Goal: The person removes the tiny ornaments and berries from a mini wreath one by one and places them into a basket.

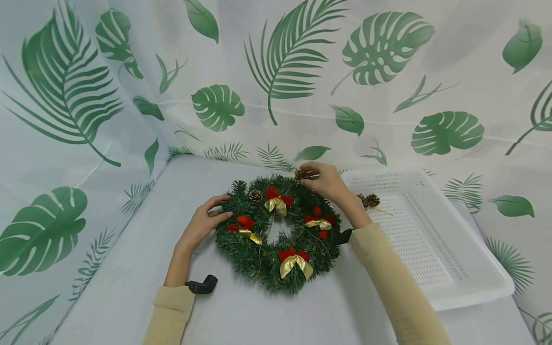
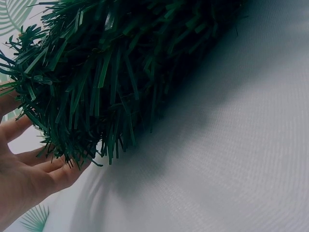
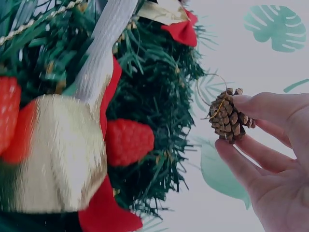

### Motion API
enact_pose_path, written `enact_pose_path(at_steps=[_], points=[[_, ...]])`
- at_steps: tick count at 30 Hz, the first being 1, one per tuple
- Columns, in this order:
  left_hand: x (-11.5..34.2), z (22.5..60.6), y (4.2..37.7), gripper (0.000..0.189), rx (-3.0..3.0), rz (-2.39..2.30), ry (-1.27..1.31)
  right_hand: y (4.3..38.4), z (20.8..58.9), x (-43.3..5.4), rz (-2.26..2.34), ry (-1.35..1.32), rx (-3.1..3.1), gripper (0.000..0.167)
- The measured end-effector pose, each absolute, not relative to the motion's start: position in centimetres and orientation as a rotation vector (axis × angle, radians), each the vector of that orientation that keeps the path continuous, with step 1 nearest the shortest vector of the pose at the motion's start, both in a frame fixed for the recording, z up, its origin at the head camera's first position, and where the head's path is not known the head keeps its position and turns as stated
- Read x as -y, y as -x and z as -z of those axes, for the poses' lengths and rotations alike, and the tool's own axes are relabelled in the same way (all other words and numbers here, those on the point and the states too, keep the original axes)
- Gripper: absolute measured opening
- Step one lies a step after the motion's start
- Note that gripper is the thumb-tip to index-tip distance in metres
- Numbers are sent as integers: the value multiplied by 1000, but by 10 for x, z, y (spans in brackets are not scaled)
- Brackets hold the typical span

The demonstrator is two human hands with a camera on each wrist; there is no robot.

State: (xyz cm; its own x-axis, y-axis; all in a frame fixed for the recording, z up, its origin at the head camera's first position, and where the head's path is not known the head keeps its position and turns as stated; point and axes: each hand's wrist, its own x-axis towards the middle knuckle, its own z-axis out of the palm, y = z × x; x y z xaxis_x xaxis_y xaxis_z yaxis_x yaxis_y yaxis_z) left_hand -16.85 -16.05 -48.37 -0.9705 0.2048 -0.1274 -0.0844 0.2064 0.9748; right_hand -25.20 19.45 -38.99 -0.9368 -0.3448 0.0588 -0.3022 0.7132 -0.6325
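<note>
A green tinsel wreath (image 1: 246, 254) lies on the white-covered table, trimmed with red-and-gold bows (image 1: 295, 263) and red berries (image 3: 130, 142). One pine cone (image 1: 255, 196) sits in its upper left part. My right hand (image 1: 321, 179) pinches another pine cone (image 3: 227, 118) between thumb and fingers at the wreath's far right edge. A thin gold wire loop (image 3: 211, 89) sticks out from that cone. At the wreath's left side, my left hand (image 1: 204, 223) has its fingers against the outer greenery, and the left wrist view shows the fingertips partly hidden behind the tinsel.
A white perforated plastic basket (image 1: 470, 258) stands to the right, with more pine cones (image 1: 370, 200) on gold wire inside it. Behind the table hangs a white curtain (image 1: 297, 129) printed with green leaves. My right forearm crosses the basket's near left side.
</note>
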Motion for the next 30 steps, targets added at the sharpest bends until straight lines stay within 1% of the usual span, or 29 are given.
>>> enact_pose_path(at_steps=[15, 30], points=[[160, 484, 167, 58, -2251, -1842, -108, 245, 384, -220, 1010, 549, -2896, 41], [160, 482, 168, 58, -2261, -1833, -116, 239, 374, -249, 1065, 482, -2899, 41]])
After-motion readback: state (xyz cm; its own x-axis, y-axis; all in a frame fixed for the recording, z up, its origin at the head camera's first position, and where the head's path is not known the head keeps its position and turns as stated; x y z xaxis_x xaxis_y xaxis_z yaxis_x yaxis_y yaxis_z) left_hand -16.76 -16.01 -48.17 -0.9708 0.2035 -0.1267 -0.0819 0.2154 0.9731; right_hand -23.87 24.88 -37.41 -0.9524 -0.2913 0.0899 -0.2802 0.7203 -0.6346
